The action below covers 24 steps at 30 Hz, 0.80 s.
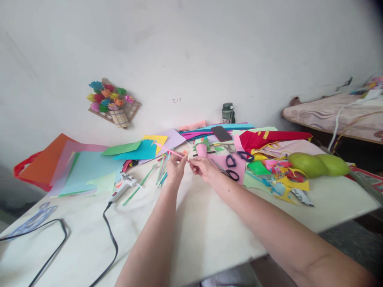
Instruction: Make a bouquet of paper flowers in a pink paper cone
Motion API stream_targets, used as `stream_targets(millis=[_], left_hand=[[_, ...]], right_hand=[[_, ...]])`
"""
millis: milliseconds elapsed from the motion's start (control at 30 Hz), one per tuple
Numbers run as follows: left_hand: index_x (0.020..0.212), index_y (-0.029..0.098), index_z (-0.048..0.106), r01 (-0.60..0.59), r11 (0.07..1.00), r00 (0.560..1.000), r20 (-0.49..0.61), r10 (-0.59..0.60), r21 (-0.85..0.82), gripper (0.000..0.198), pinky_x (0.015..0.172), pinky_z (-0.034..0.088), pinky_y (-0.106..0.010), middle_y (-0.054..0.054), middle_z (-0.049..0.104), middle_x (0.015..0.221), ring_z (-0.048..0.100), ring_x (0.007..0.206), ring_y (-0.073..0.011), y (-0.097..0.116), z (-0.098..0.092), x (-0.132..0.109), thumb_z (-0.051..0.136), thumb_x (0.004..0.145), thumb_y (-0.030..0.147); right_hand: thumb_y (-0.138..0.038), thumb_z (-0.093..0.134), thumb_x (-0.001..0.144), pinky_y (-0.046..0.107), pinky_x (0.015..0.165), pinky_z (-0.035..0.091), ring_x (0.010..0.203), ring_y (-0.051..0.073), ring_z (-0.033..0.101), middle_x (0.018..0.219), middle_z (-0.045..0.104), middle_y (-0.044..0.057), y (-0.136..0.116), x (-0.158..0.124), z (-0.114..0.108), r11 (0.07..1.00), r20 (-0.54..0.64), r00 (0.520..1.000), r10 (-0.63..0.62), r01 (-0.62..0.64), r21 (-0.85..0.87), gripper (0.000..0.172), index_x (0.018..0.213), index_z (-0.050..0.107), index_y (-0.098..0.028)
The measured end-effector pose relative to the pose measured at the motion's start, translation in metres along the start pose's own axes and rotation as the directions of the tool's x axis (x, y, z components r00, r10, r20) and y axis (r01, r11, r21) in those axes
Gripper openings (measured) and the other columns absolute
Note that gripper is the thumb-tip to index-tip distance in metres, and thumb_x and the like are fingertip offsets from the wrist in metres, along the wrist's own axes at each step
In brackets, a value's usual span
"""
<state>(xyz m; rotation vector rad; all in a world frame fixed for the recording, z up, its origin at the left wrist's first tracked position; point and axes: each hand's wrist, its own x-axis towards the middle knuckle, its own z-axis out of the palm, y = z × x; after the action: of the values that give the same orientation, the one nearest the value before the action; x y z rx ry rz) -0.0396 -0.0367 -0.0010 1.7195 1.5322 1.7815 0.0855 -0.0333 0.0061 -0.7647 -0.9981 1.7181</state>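
Note:
Over the middle of the table, my left hand (pixel 176 166) is closed around a thin pink paper strip (pixel 167 149) that sticks out to the upper left. My right hand (pixel 202 167) pinches at the strip's other end, fingertips close to those of my left. Whether the strip is flat or rolled I cannot tell. Just behind my right hand stands a pink paper cone (pixel 201 150) by green paper pieces. Two pairs of dark-handled scissors (pixel 232 174) lie on pink paper to its right. Several thin coloured paper sticks (pixel 161 170) lie left of my left hand.
A glue gun (pixel 124 186) with a black cord (pixel 111 235) lies at left, beside coloured sheets (pixel 86 169). Paper scraps (pixel 281 181) and green fruit-like objects (pixel 318 164) sit at right. A phone (pixel 221 133) and a bottle (pixel 228 113) are at the back.

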Motion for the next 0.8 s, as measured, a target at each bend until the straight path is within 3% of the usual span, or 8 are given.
stream_targets(millis=[267, 367, 433, 533, 667, 800], left_hand=[[0.050, 0.019, 0.049, -0.034, 0.996, 0.992, -0.118, 0.043, 0.077, 0.030, 0.072, 0.049, -0.032, -0.004, 0.057, 0.077, 0.055, 0.078, -0.0173, 0.0017, 0.0007, -0.0006, 0.066, 0.068, 0.036], [0.053, 0.018, 0.050, 0.142, 0.989, 0.989, -0.029, -0.143, -0.036, 0.033, 0.058, 0.050, -0.028, -0.002, 0.054, 0.070, 0.054, 0.067, -0.0147, 0.0025, 0.0000, -0.0012, 0.067, 0.066, 0.044], [0.057, 0.017, 0.053, 0.286, 0.952, 0.958, 0.065, -0.280, -0.109, 0.035, 0.053, 0.050, -0.026, 0.000, 0.052, 0.062, 0.053, 0.061, -0.0135, 0.0033, -0.0002, -0.0018, 0.068, 0.064, 0.049], [0.060, 0.016, 0.054, 0.368, 0.915, 0.928, 0.132, -0.349, -0.167, 0.038, 0.052, 0.050, -0.025, 0.001, 0.051, 0.058, 0.052, 0.058, -0.0123, 0.0050, 0.0005, -0.0024, 0.069, 0.061, 0.051], [0.061, 0.016, 0.054, 0.305, 0.943, 0.948, 0.138, -0.287, -0.137, 0.037, 0.052, 0.048, -0.025, 0.001, 0.051, 0.057, 0.050, 0.056, -0.0121, 0.0056, -0.0001, -0.0003, 0.065, 0.065, 0.052], [0.057, 0.018, 0.051, 0.138, 0.989, 0.986, 0.083, -0.143, 0.059, 0.031, 0.055, 0.045, -0.027, -0.001, 0.053, 0.059, 0.052, 0.058, -0.0143, 0.0045, -0.0062, 0.0043, 0.061, 0.070, 0.045]], right_hand=[[-0.018, 0.067, 0.066, 0.019, 0.037, 0.030, 0.038, 0.005, 0.040, 0.045, 0.051, -0.004, 0.0054, 0.0011, 0.0011, 0.999, -0.026, 0.999, -0.032, 0.032, 0.017, 0.017, 0.056, 0.053, -0.015], [-0.019, 0.067, 0.066, 0.019, 0.037, 0.031, 0.039, 0.005, 0.041, 0.046, 0.052, -0.004, 0.0063, 0.0013, -0.0002, 0.999, -0.031, 0.999, -0.040, 0.040, 0.005, 0.016, 0.057, 0.054, -0.016], [-0.019, 0.067, 0.066, 0.018, 0.037, 0.031, 0.039, 0.005, 0.041, 0.046, 0.052, -0.004, 0.0063, 0.0011, -0.0010, 0.999, -0.031, 0.999, -0.044, 0.044, -0.003, 0.015, 0.058, 0.055, -0.015], [-0.018, 0.067, 0.067, 0.018, 0.036, 0.031, 0.039, 0.005, 0.042, 0.046, 0.052, -0.004, 0.0058, 0.0005, -0.0014, 0.999, -0.015, 0.999, -0.043, 0.042, -0.018, 0.015, 0.059, 0.055, -0.015], [-0.022, 0.069, 0.068, 0.019, 0.035, 0.033, 0.037, 0.005, 0.041, 0.046, 0.052, -0.005, 0.0055, 0.0012, -0.0014, 0.995, 0.020, 0.997, -0.076, 0.077, -0.064, 0.019, 0.057, 0.055, -0.015], [-0.031, 0.071, 0.070, 0.020, 0.038, 0.042, 0.039, 0.006, 0.047, 0.050, 0.057, -0.003, 0.0039, 0.0018, -0.0026, 0.963, 0.080, 0.987, -0.136, 0.151, -0.223, 0.022, 0.061, 0.060, -0.014]])
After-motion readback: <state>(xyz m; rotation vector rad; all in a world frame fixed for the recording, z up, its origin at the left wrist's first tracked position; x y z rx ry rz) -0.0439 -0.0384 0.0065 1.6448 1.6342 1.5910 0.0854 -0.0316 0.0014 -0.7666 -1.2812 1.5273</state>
